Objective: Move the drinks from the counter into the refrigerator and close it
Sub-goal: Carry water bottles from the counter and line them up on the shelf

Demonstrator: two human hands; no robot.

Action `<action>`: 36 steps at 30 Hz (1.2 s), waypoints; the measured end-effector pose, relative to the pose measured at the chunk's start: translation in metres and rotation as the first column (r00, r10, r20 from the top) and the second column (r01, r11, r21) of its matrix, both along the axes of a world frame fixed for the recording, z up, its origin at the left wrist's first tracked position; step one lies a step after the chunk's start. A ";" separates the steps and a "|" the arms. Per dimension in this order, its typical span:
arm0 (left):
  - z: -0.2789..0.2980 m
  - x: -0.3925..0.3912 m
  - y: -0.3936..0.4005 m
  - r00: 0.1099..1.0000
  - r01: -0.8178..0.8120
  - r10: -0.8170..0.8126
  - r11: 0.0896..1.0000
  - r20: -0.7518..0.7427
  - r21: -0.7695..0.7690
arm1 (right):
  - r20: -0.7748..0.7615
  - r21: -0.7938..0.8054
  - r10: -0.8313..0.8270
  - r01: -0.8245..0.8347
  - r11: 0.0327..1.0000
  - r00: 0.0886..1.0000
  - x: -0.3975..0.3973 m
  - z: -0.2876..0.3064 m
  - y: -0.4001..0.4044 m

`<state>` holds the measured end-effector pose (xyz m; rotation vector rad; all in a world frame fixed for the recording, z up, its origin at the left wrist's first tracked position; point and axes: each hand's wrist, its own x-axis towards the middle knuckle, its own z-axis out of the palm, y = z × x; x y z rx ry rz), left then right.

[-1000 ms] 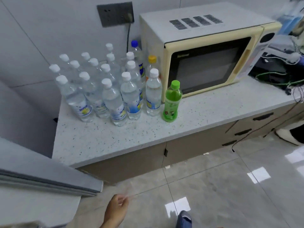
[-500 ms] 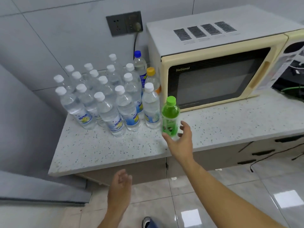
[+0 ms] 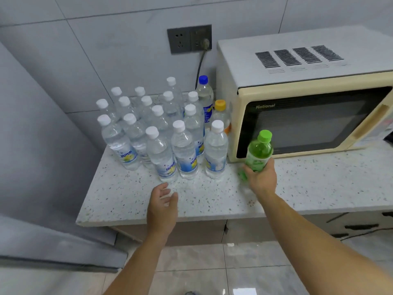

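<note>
Several clear water bottles (image 3: 161, 143) with white caps stand in a cluster on the speckled counter (image 3: 319, 184). Behind them are a blue-capped bottle (image 3: 204, 92) and an orange-capped bottle (image 3: 220, 112). My right hand (image 3: 260, 176) grips the green bottle (image 3: 259, 151) around its lower half, in front of the microwave. My left hand (image 3: 162, 204) hovers open over the counter's front, just short of the nearest water bottle, holding nothing. The grey refrigerator (image 3: 38, 167) stands at the left, its interior not visible.
A cream microwave (image 3: 308, 96) fills the counter's right half. A wall socket (image 3: 189, 39) with a plugged cable sits above the bottles. Drawers run under the counter, and glossy floor tiles lie below.
My right hand has closed around the green bottle and shifted it to the right. My left hand rose from below the counter edge to above the counter. The view moved closer.
</note>
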<state>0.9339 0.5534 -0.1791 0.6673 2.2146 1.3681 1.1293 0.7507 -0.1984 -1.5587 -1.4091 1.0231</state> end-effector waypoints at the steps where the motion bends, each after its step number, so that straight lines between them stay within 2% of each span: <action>1: 0.005 -0.004 0.004 1.000 -0.021 0.021 1.000 -0.007 0.014 | 0.001 -0.017 0.010 -0.010 1.000 1.000 0.002 0.000 0.003; 3: 0.015 -0.015 0.013 0.998 -0.062 0.063 0.997 -0.024 0.041 | -0.022 -0.044 -0.018 0.017 0.999 1.000 0.003 0.004 -0.001; 5: 0.025 -0.026 0.019 0.993 -0.106 0.109 0.992 -0.049 0.072 | -0.039 -0.057 -0.181 0.179 0.982 0.983 0.001 0.009 -0.020; 7: 0.033 -0.037 0.025 0.985 -0.149 0.158 0.981 -0.065 0.124 | -0.084 0.019 -0.248 0.250 0.968 0.965 -0.008 0.011 -0.056; 10: 0.047 -0.049 0.037 0.979 -0.158 0.179 0.969 -0.098 0.188 | -0.129 0.165 0.000 0.022 0.986 0.992 -0.039 0.028 -0.100; 13: 0.059 -0.059 0.053 0.982 -0.155 0.175 0.959 -0.069 0.237 | -0.122 0.290 0.292 -0.247 0.925 0.949 -0.083 0.061 -0.094; 15: 0.067 -0.063 0.062 0.986 -0.129 0.152 0.957 -0.067 0.260 | -0.107 0.296 0.386 -0.341 0.892 0.916 -0.111 0.087 -0.080; 19: 0.072 -0.068 0.078 0.992 -0.059 0.085 0.968 -0.098 0.244 | -0.063 0.282 0.427 -0.394 0.875 0.902 -0.152 0.114 -0.054; 24: 0.074 -0.075 0.078 0.996 0.078 -0.067 0.981 -0.063 0.180 | -0.017 0.267 0.458 -0.437 0.859 0.889 -0.169 0.112 -0.043; 36: 0.071 -0.072 0.030 0.988 0.095 -0.073 0.982 -0.133 0.165 | -0.011 0.429 0.504 -0.451 0.783 0.864 -0.125 0.091 -0.070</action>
